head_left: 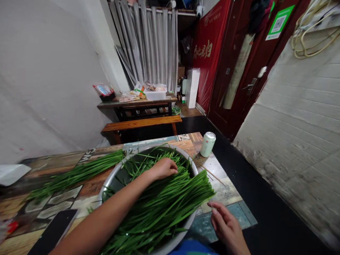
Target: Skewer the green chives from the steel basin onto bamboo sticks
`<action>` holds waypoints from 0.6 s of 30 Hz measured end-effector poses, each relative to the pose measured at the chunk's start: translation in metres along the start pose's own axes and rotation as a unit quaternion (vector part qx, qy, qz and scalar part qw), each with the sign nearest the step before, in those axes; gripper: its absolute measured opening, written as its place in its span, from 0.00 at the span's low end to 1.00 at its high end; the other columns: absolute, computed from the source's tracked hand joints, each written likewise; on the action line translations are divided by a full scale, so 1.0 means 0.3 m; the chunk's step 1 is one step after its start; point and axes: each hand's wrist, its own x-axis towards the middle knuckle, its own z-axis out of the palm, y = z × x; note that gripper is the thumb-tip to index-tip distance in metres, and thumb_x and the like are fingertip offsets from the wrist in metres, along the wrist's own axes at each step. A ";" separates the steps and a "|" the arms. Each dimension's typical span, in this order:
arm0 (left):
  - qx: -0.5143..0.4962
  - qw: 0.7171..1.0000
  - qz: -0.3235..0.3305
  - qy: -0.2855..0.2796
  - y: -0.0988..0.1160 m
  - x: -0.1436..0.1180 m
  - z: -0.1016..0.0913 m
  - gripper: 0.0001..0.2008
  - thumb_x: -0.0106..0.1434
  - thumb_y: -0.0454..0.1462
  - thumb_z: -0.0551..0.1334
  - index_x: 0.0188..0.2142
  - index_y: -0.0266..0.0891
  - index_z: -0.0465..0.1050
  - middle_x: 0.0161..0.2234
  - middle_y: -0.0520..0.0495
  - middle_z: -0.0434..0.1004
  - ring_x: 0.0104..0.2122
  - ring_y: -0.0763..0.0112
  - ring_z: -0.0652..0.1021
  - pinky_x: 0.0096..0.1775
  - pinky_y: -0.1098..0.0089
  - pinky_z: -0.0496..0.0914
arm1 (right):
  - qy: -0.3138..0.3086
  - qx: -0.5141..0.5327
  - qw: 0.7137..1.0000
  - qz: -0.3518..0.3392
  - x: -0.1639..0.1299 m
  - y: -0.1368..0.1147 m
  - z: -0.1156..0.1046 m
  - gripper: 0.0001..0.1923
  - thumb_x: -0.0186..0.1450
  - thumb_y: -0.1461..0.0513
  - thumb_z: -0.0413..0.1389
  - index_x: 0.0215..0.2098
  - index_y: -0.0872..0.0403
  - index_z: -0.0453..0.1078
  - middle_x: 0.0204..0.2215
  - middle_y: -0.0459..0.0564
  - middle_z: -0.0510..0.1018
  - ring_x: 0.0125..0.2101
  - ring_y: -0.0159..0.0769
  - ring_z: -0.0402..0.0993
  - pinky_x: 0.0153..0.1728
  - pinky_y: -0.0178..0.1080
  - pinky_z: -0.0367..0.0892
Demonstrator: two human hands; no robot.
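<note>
A large metal basin (191, 220) stands on the table, heaped with long green garlic chives (170, 202) whose cut ends point right and hang over its rim. My left hand (164, 168) reaches across the basin, fingers curled down into the top of the chives; the fingertips are partly hidden. Just right of the basin, below the cut ends, my right hand (225, 223) is closed in a pinch. Something thin seems to be between its thumb and forefinger, too small to make out. Thin wooden skewers (212, 172) lie on the table beyond it.
A pale green can (208, 144) stands at the table's right corner. More chives (79, 171) lie left of the basin, with a dark phone (53, 232) nearer me. Behind are a wooden bench (142, 124) and a second table bearing a white plastic box (156, 94).
</note>
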 end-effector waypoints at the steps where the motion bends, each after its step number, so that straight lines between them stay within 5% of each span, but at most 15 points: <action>1: 0.015 1.000 -0.010 0.001 0.001 0.020 0.022 0.08 0.47 0.40 0.63 0.27 0.41 0.78 0.24 0.48 0.77 0.24 0.69 0.73 0.25 0.74 0.58 | -0.009 0.004 1.000 0.009 0.003 -0.002 -0.002 0.25 0.55 0.47 0.56 0.41 0.58 0.65 0.12 0.38 0.60 0.13 0.23 0.49 0.14 0.30 0.41; 5: 0.048 0.998 -0.035 -0.003 -0.014 0.043 0.062 0.07 0.47 0.38 0.63 0.27 0.40 0.77 0.24 0.50 0.76 0.24 0.71 0.72 0.26 0.75 0.58 | -0.043 0.004 0.999 0.022 0.012 -0.015 -0.016 0.24 0.57 0.48 0.55 0.40 0.59 0.65 0.12 0.37 0.59 0.13 0.21 0.48 0.14 0.30 0.40; 11: -0.062 0.995 -0.074 -0.003 -0.042 0.035 0.034 0.12 0.52 0.40 0.57 0.30 0.34 0.75 0.25 0.49 0.76 0.26 0.71 0.73 0.28 0.75 0.61 | -0.097 -0.026 0.995 0.014 0.062 -0.067 -0.031 0.28 0.57 0.49 0.56 0.49 0.54 0.56 0.20 0.40 0.67 0.10 0.20 0.54 0.11 0.28 0.47; 18: -0.059 0.995 -0.073 0.046 -0.040 0.031 0.016 0.13 0.50 0.40 0.58 0.28 0.34 0.77 0.25 0.48 0.76 0.27 0.69 0.73 0.29 0.73 0.61 | -0.183 0.040 0.982 0.010 0.132 -0.152 0.014 0.13 0.61 0.54 0.54 0.36 0.54 0.60 0.20 0.39 0.69 0.08 0.17 0.55 0.09 0.25 0.45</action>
